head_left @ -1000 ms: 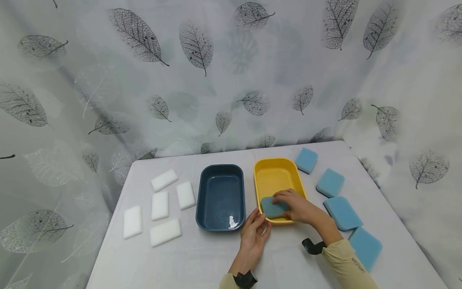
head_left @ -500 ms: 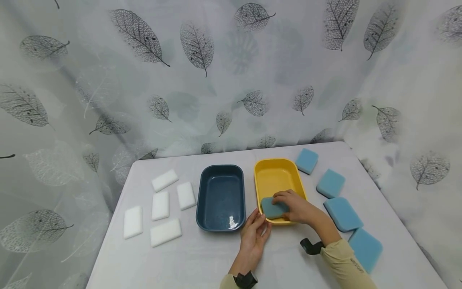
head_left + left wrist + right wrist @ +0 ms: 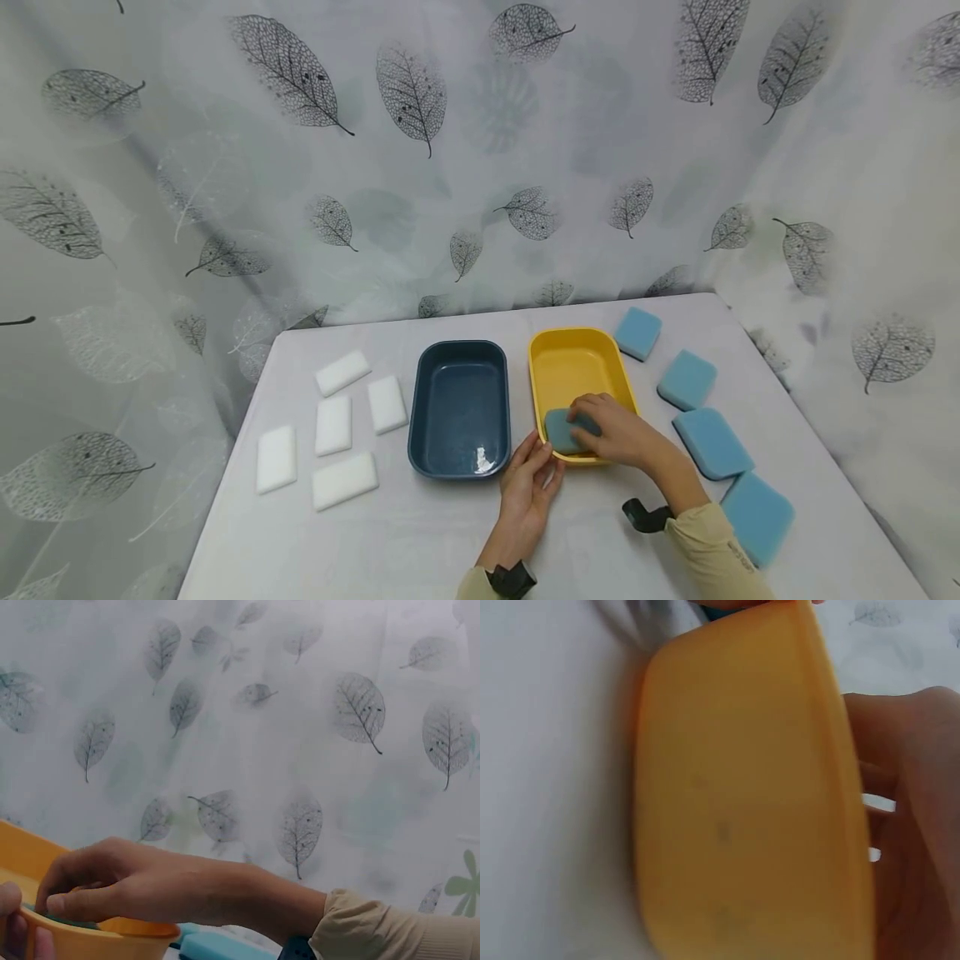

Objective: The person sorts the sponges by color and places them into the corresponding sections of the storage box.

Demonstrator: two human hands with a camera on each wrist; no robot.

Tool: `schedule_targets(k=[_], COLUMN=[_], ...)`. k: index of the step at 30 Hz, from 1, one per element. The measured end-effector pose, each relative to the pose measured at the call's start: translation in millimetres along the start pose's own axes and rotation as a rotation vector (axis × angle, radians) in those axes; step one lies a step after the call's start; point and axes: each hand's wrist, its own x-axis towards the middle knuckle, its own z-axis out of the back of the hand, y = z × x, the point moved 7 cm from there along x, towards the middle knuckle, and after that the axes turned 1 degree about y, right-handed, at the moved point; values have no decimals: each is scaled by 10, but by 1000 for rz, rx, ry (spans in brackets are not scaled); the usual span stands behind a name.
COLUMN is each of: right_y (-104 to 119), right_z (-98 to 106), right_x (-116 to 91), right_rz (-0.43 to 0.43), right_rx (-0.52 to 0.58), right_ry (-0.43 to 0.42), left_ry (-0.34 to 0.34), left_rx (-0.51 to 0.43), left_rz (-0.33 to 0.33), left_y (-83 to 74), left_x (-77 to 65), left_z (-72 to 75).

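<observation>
A yellow rectangular dish (image 3: 576, 362) lies in the middle of the table, with a blue sponge (image 3: 558, 433) at its near end. My right hand (image 3: 621, 432) reaches over the near rim and grips that sponge, fingers on top and thumb on the near side. My left hand (image 3: 527, 490) holds the dish's near left corner, thumb at the rim and fingers outside. The left wrist view shows the right hand (image 3: 142, 881) bent down into the dish. In the right wrist view the dish's outer wall (image 3: 742, 780) hides the sponge.
Beside the yellow dish stands a dark blue dish (image 3: 459, 400). Several white sponges (image 3: 333, 427) lie on the left. Along the right side are several blue sponges (image 3: 712, 443), two overlapping. A leaf-print curtain (image 3: 480, 167) hangs behind the table.
The right thumb has moved up over the sponge, which has shifted very slightly right. The left hand and the dish have stayed put.
</observation>
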Motion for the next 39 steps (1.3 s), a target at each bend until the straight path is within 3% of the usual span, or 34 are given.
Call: schedule_targets(k=[16,22,33,39], right_y=[-138,-208,-472,-617], right_z=[176,265,366,411], right_x=[-317,-475,-774,-926], right_rz=[-118,-164,-310,-378], right_rx=[94,189,214,165], right_ry=[-562,-727,-872,-867], left_ry=[-24,-24,-43,-45], left_rx=[0,0,6,10], left_rz=[-8,-2,10,7], left_y=[-21,-16,6,5], left_x=[-17,-28,-4,-1], left_z=[-19,-5,13,21])
